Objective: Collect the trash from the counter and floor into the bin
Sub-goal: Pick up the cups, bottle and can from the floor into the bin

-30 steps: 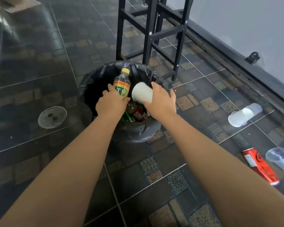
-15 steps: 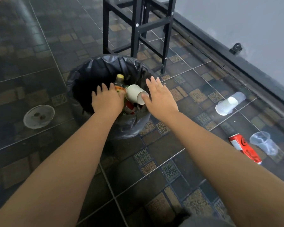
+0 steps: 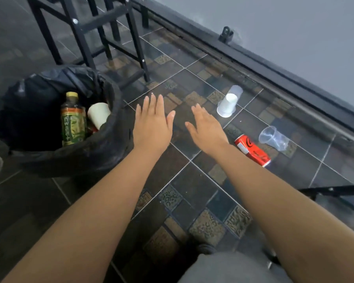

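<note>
A bin lined with a black bag (image 3: 102,144) stands at the left. Inside it lie a green-labelled bottle with a yellow cap (image 3: 72,121) and a white paper cup (image 3: 98,117). My left hand (image 3: 152,123) and my right hand (image 3: 205,127) hover flat and empty over the tiled floor, just right of the bin. On the floor to the right lie a white plastic cup (image 3: 229,102) on its side, a red drink can (image 3: 252,150) and a clear plastic cup (image 3: 274,138). The can is close to my right wrist.
A black metal frame (image 3: 135,43) stands behind the bin. A dark rail (image 3: 253,62) runs along the grey wall at the right. Another black bar (image 3: 333,190) sits at the right edge. My grey-clad knee (image 3: 229,268) shows at the bottom.
Both hands let go of the bottle and the white cup, which now lie in the bin. The hands moved right, away from the bin, with fingers spread. The view swung right.
</note>
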The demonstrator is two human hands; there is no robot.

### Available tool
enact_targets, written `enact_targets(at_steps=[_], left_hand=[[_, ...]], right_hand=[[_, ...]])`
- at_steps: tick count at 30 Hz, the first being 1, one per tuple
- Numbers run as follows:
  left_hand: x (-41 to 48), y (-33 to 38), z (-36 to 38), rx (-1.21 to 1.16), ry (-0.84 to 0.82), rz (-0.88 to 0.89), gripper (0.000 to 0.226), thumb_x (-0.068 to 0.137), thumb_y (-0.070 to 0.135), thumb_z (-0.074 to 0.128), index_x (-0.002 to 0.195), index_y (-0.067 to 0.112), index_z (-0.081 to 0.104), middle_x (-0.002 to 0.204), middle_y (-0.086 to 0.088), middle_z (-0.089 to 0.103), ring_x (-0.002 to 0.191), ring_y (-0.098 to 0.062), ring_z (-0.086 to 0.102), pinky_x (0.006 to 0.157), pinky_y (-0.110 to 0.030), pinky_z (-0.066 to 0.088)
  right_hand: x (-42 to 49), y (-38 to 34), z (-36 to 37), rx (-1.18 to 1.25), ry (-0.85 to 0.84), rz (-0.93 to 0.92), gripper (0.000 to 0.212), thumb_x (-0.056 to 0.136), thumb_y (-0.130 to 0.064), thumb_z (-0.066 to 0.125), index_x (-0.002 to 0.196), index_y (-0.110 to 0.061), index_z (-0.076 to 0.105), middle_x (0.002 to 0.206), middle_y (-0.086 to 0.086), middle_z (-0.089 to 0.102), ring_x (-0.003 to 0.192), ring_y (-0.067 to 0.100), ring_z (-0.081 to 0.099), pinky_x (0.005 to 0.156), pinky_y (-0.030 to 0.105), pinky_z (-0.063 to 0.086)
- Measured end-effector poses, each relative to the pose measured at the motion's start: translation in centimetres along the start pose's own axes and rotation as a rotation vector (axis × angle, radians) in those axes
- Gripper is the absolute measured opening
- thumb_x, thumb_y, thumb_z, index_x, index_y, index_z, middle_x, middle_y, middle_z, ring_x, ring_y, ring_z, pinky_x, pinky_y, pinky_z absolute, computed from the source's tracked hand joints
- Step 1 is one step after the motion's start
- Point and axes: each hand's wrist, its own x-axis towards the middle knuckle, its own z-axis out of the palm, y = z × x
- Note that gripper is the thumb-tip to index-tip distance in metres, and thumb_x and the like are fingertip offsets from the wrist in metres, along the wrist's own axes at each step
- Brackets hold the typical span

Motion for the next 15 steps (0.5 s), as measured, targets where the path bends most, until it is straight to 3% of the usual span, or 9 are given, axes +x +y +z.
enact_targets(at_steps=[4, 8, 15], left_hand=[[0.7, 5.4, 3.9, -0.024, -0.105, 0.086, 0.061, 0.104, 0.042, 0.021, 0.153, 0.007, 0.020, 0.159, -0.014, 0.023, 0.148, -0.028, 0.014, 0.119, -0.044, 0.009], [1.7, 9.6, 8.2, -0.033, -0.206, 0.111, 0.061, 0.103, 0.044, 0.022, 0.154, 0.010, 0.018, 0.160, -0.013, 0.023, 0.148, -0.026, 0.015, 0.120, -0.044, 0.011], [5.2, 13.9, 14.1, -0.013, -0.324, 0.124, 0.065, 0.102, 0.048, 0.030, 0.154, 0.012, 0.015, 0.159, -0.013, 0.024, 0.148, -0.028, 0.017, 0.119, -0.044, 0.014]], right_hand=[[-2.1, 6.9, -0.3, 0.007, 0.026, 0.140, 0.060, 0.102, -0.037, 0.040, 0.153, -0.010, 0.023, 0.160, 0.010, 0.023, 0.145, 0.027, 0.025, 0.118, 0.041, 0.021], [-3.9, 13.7, 0.5, -0.041, 0.001, 0.296, 0.062, 0.101, -0.038, 0.043, 0.152, -0.010, 0.023, 0.160, 0.010, 0.024, 0.147, 0.028, 0.022, 0.119, 0.042, 0.020], [-4.6, 20.7, 4.2, -0.090, -0.080, 0.470, 0.081, 0.092, -0.049, 0.056, 0.153, -0.014, 0.016, 0.160, 0.006, 0.023, 0.146, 0.025, 0.024, 0.117, 0.044, 0.023]])
